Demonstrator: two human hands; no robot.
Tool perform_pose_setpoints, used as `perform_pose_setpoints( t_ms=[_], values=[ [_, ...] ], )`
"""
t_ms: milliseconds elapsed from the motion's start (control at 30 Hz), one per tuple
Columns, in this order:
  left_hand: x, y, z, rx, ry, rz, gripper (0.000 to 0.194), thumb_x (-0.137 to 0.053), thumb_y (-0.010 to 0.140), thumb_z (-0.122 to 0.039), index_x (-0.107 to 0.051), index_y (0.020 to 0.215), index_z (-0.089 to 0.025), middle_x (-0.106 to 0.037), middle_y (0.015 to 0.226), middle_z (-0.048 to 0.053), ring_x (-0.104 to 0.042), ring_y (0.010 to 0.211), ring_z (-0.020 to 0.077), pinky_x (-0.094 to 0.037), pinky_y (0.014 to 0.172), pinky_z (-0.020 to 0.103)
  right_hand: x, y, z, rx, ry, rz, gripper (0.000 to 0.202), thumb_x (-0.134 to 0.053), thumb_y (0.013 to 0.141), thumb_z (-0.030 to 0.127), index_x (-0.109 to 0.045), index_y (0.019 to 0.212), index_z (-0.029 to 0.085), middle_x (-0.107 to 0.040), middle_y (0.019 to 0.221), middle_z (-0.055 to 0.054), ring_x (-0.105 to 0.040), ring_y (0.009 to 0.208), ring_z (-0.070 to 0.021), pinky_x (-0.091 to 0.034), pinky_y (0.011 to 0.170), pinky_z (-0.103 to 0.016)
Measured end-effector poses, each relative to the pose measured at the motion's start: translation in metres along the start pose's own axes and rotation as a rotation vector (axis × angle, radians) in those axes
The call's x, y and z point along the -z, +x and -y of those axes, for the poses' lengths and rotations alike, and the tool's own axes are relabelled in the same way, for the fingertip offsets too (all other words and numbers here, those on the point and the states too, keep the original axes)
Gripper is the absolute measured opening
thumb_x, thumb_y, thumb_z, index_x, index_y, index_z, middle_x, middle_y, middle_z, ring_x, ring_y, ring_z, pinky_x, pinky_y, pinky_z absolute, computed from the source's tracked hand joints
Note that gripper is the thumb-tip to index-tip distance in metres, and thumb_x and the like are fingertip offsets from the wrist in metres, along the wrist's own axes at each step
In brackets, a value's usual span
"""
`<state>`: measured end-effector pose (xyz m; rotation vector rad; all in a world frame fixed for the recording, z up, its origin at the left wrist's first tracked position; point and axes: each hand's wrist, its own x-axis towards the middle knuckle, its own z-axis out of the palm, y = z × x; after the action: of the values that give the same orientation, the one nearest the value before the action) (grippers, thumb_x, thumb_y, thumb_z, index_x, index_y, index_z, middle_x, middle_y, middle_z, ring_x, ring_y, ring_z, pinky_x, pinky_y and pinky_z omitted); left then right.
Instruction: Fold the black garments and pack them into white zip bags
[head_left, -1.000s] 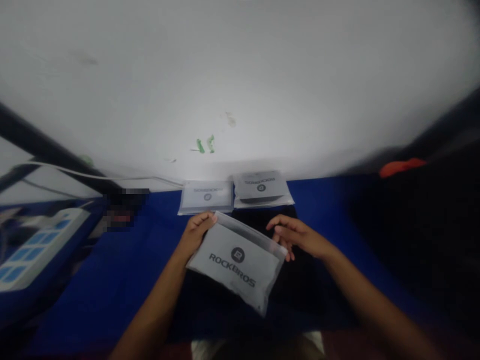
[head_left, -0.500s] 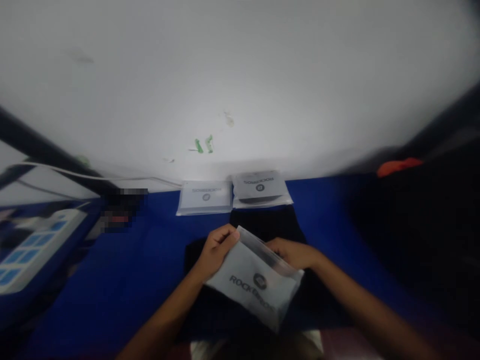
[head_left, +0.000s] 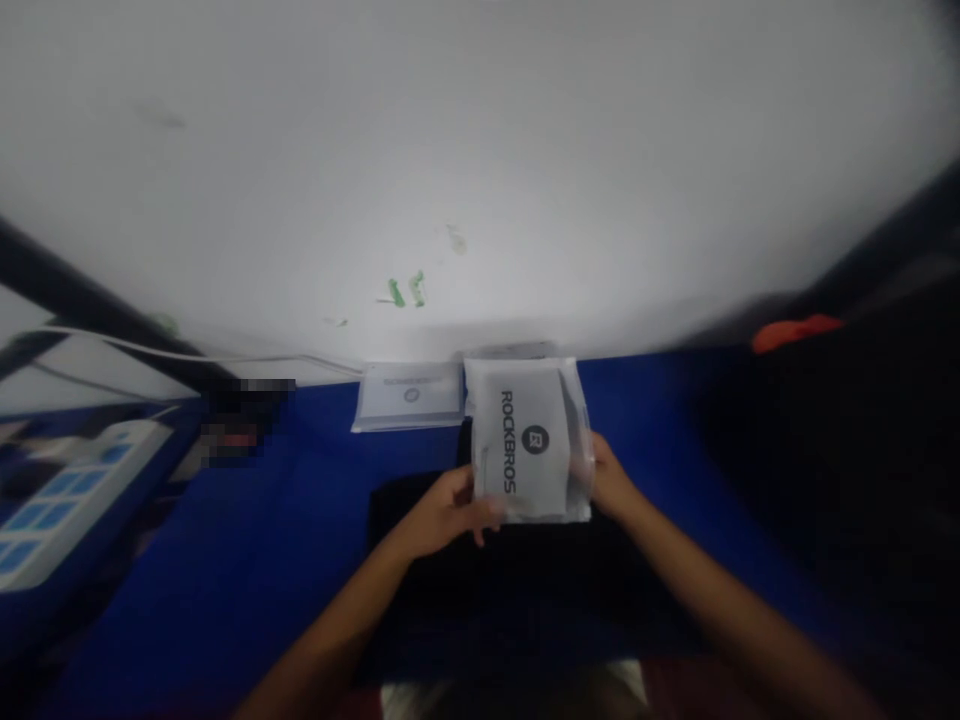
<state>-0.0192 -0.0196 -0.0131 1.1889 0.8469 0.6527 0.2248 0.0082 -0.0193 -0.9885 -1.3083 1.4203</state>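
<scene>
Between my hands is a clear plastic pouch (head_left: 534, 470) with a pale grey panel marked ROCKBROS, its lettering running sideways. My left hand (head_left: 448, 512) grips its lower left corner, thumb on top and fingers beneath. On the right edge, my right hand (head_left: 606, 478) holds the pouch, its fingertips partly behind the plastic. The raised pouch covers most of a second pouch (head_left: 514, 350), of which only the back edge shows. To the left, another ROCKBROS pouch (head_left: 411, 392) lies flat against the wall. Black cloth (head_left: 420, 590) is spread under my hands.
A blue surface (head_left: 300, 540) runs up to the white wall (head_left: 480, 150). At left stand a white power strip (head_left: 82, 495) with blue sockets and a pale cable (head_left: 187, 352). A large dark mass (head_left: 840, 480) fills the right side, with an orange item (head_left: 795, 332) above it.
The pouch has turned about a quarter and moved up and away, over the back right pouch. My right hand has shifted from its opening to its right edge; my left hand holds its lower corner.
</scene>
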Motion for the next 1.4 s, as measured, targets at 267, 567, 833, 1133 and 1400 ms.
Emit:
perform_pose_setpoints(
  t_ms=[267,567,833,1133,1400],
  values=[
    [0.017,-0.002,-0.008,0.027,0.15,-0.222,0.031,-0.072,0.077,-0.043,-0.062,0.073,-0.013,-0.059,0.053,-0.002,-0.051,0.042,0.0072,-0.039,0.04,0.016,0.006,0.004,-0.005,0.015,0.124,-0.06,0.028,-0.078,0.073,0.035,-0.069,0.097,0.023,-0.074,0.095,-0.002,-0.068,0.087,-0.0198,-0.053,0.085,-0.037],
    [0.026,0.003,-0.011,-0.194,-0.207,-0.591,0.034,-0.074,0.074,-0.042,-0.064,0.092,-0.015,-0.063,0.064,-0.002,-0.053,0.045,0.0081,-0.043,0.037,0.018,-0.002,-0.001,-0.001,-0.113,0.177,-0.052,0.031,-0.078,0.074,0.033,-0.066,0.099,0.021,-0.072,0.094,-0.002,-0.068,0.083,-0.0195,-0.054,0.079,-0.035],
    [0.011,0.0,-0.008,0.014,0.056,-0.137,0.032,-0.067,0.082,-0.043,-0.068,0.079,-0.01,-0.071,0.075,0.009,-0.064,0.055,0.0141,-0.05,0.045,0.022,0.0,-0.002,0.008,0.019,-0.084,-0.007,0.028,-0.073,0.078,0.038,-0.064,0.098,0.02,-0.069,0.094,-0.003,-0.064,0.085,-0.0196,-0.052,0.077,-0.032],
    [0.055,-0.009,-0.028,-0.375,0.225,-0.893,0.03,-0.059,0.088,-0.041,-0.061,0.07,-0.016,-0.059,0.051,-0.002,-0.052,0.041,0.0087,-0.043,0.045,0.02,0.004,-0.008,0.026,0.039,-0.262,0.551,0.017,-0.067,0.083,0.028,-0.063,0.095,0.016,-0.065,0.084,0.001,-0.06,0.074,-0.0126,-0.049,0.07,-0.024],
    [0.107,-0.019,-0.026,-0.374,0.439,-1.236,0.038,-0.061,0.085,-0.041,-0.048,0.058,-0.018,-0.042,0.041,-0.007,-0.036,0.038,0.0069,-0.028,0.04,0.019,0.006,-0.009,0.022,-0.097,-0.246,0.76,0.014,-0.068,0.077,0.022,-0.062,0.086,0.014,-0.056,0.072,0.004,-0.05,0.06,-0.0079,-0.041,0.054,-0.017]
  ],
)
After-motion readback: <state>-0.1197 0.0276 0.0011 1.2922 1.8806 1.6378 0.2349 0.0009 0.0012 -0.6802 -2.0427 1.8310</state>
